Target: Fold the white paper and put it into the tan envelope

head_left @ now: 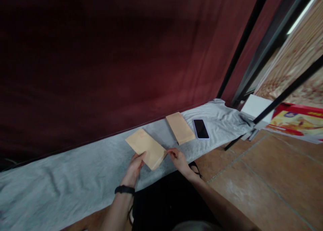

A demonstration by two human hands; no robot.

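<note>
Over the grey-draped bench (80,170), I see my left hand (135,164) closed around the tan envelope's (147,148) near edge, presumably steadying it for my right hand (178,159), whose fingertips pinch its corner; the envelope stack (180,127) sits within reach.

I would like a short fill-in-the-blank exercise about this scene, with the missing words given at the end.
1. A dark band is around the person's ____ wrist.
2. The left hand grips the tan envelope with its ____ over the upper face.
3. As the camera sees it, the phone lies to the ____ of the tan packet.
4. Of the envelope, packet and phone, only the ____ is held.

Missing words: left; thumb; right; envelope.
</note>
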